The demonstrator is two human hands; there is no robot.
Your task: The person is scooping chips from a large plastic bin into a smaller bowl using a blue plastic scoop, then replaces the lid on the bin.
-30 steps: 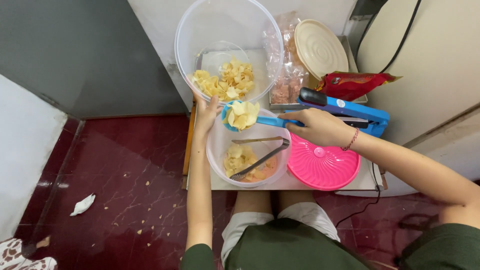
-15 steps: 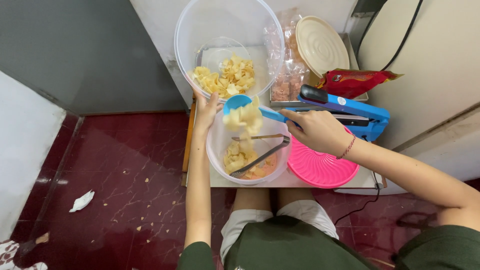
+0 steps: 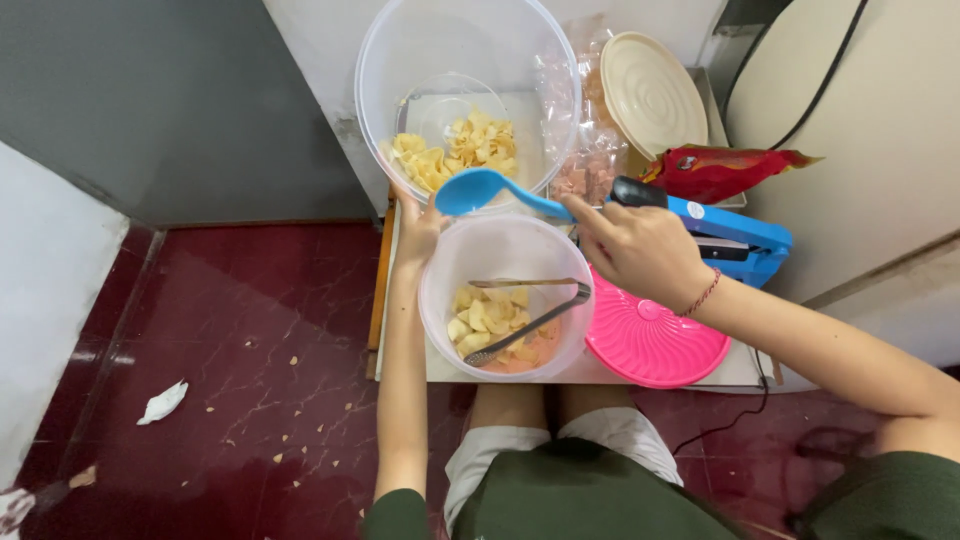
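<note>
My right hand [image 3: 640, 248] grips the handle of a blue scoop [image 3: 480, 190], whose empty bowl hovers between two containers. The large clear tub [image 3: 400, 60] at the back is tilted toward me and holds yellow chips. My left hand [image 3: 418, 222] rests against that tub's lower rim, beside the smaller clear bowl [image 3: 440, 300]. The smaller bowl holds yellow chips over some reddish powder, and metal tongs [image 3: 530, 310] lie across it.
A pink lid [image 3: 655, 345] lies right of the smaller bowl. A blue sealer [image 3: 735, 235], a red packet [image 3: 725, 168], a beige plate [image 3: 650, 95] and clear bags of snacks [image 3: 590, 150] sit behind. The small table [image 3: 420, 370] stands over a dark red floor [image 3: 240, 340] strewn with crumbs.
The scoop carried chips from the large tub, tipped them into the smaller bowl, and now sits empty, lifted back toward the tub's rim.
</note>
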